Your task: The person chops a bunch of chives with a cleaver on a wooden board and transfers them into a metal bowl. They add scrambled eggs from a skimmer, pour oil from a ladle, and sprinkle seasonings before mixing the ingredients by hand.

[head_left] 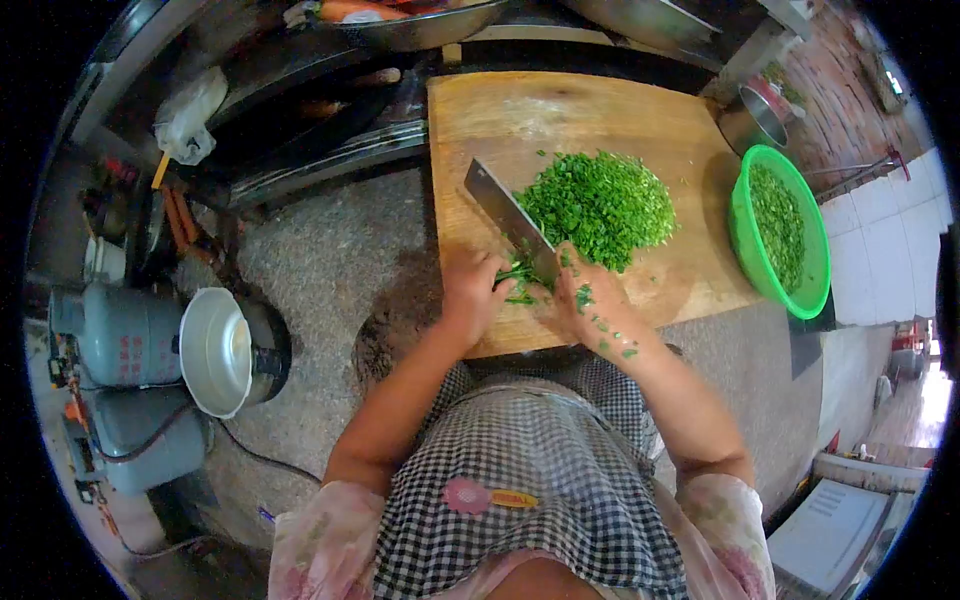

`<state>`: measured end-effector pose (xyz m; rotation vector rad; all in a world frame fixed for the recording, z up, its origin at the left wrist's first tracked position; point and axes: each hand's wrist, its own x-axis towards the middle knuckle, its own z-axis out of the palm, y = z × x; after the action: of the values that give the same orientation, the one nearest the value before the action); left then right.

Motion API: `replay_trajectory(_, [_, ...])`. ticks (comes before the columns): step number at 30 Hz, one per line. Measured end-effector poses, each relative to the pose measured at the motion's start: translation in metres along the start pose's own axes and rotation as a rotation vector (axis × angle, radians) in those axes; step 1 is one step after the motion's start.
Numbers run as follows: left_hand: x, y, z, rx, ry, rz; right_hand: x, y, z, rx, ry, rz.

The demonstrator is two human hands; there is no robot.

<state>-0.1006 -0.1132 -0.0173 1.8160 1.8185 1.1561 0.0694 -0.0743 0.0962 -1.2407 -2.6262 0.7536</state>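
Note:
My right hand (590, 292) grips a cleaver (503, 212), its broad blade pointing away to the upper left. Bits of chopped green cling to the back of this hand and its wrist. My left hand (472, 292) has its fingers curled on a small bunch of green stalks (518, 283), close beside the blade. Beyond the blade, a heap of finely chopped greens (602, 208) lies on the wooden cutting board (480, 110). The cleaver's handle is hidden inside my right hand.
A green plastic basket (741, 215) of chopped greens stands at the board's right edge, with a metal pot (752, 120) behind it. Left on the floor are a silver pot (217, 352) and grey gas cylinders (130, 335) with hoses. A dark wok (300, 120) sits at upper left.

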Motion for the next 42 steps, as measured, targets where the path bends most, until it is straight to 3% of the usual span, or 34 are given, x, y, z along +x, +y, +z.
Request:
replay_trajectory(6, [-0.004,0.002,0.004,0.086,0.030,0.061,0.019,0.011,0.013,-0.182,-0.114,-0.043])
replay_trajectory(9, [-0.003,0.000,0.006,0.066,0.058,0.078,0.016,0.003,0.004,-0.139,-0.046,0.023])
replay_trajectory(12, [-0.004,0.000,0.005,0.088,0.055,0.092,0.017,0.011,0.030,-0.125,-0.075,-0.038])
replay_trajectory(18, [-0.004,-0.007,0.010,0.046,0.078,0.097,0.018,0.018,0.022,-0.134,-0.029,-0.115])
replay_trajectory(21, [-0.011,-0.005,0.011,0.058,0.124,0.134,0.015,0.011,0.033,-0.075,-0.145,0.030])
replay_trajectory(22, [-0.008,0.000,0.008,0.068,0.139,0.155,0.016,0.010,0.031,-0.068,-0.113,-0.009])
replay_trajectory(24, [-0.009,0.012,0.002,0.187,0.053,0.138,0.014,0.009,0.028,-0.052,-0.047,-0.085])
replay_trajectory(28, [-0.007,0.003,0.014,0.178,-0.003,0.168,0.020,0.023,0.026,0.057,-0.017,-0.023])
replay_trajectory(31, [-0.003,-0.024,0.018,0.322,-0.125,0.084,0.019,0.034,0.011,0.146,0.049,0.059])
replay_trajectory(34, [0.026,-0.049,0.011,0.518,-0.066,0.061,0.018,0.051,-0.003,0.060,0.082,0.253])
replay_trajectory(37, [0.065,-0.051,0.000,0.522,0.062,0.032,0.016,0.083,0.019,-0.019,0.252,0.111])
replay_trajectory(40, [0.126,-0.089,0.002,0.404,0.085,0.080,0.014,0.091,0.018,0.175,0.103,0.250])
replay_trajectory(42, [0.168,-0.095,0.001,0.335,0.006,0.055,-0.001,0.087,0.011,0.505,0.047,0.429])
